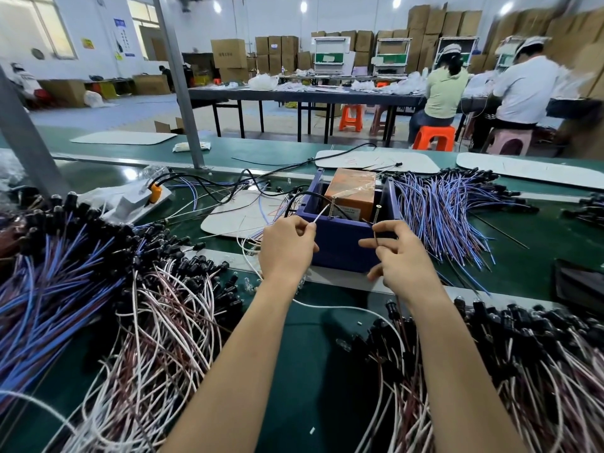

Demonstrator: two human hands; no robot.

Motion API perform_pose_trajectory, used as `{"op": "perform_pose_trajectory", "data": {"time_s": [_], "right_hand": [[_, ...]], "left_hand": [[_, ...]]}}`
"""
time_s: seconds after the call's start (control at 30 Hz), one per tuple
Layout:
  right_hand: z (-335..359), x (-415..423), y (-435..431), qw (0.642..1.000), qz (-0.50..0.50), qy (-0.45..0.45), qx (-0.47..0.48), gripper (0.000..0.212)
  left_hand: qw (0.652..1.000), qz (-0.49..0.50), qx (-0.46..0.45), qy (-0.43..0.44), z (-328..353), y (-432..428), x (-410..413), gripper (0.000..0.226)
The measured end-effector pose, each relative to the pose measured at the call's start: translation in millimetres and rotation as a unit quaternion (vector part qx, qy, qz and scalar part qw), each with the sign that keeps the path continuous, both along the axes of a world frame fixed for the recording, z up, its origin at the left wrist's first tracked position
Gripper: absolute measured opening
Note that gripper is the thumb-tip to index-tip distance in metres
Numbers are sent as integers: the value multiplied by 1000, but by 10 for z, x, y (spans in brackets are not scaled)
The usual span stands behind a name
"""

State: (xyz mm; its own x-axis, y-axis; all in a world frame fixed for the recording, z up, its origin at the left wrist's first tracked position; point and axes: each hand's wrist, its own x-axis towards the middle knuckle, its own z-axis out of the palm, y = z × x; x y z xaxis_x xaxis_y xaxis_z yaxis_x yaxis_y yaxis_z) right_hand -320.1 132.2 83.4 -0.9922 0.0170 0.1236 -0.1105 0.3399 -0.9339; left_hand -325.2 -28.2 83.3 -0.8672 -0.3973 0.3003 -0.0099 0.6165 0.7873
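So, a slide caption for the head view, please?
Left hand pinches thin white wire, right hand thin dark wire, at blue plastic box.

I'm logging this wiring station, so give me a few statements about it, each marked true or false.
1. The left hand pinches a white wire. True.
2. The right hand holds nothing. False: it pinches a thin dark wire.
3. An orange box sits inside the blue bin. True.
4. The blue bin stands on a red belt. False: the belt is green.
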Motion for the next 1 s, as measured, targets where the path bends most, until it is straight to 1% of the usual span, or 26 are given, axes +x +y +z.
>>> {"op": "perform_pose_trajectory", "data": {"time_s": [0.27, 0.53, 0.7, 1.0], "right_hand": [[-3, -5, 16, 1000, -2, -8, -12, 24], [-7, -8, 20, 1000, -1, -5, -13, 26], [14, 4, 23, 1000, -4, -10, -18, 27], [69, 33, 72, 999, -10, -9, -30, 29]], "left_hand": [[999, -41, -13, 16, 83, 49, 34, 21], [998, -66, -18, -6, 238, 18, 103, 21], [997, -75, -31, 2, 299, 5, 143, 24], [996, -83, -34, -2, 316, 11, 164, 20]]}}
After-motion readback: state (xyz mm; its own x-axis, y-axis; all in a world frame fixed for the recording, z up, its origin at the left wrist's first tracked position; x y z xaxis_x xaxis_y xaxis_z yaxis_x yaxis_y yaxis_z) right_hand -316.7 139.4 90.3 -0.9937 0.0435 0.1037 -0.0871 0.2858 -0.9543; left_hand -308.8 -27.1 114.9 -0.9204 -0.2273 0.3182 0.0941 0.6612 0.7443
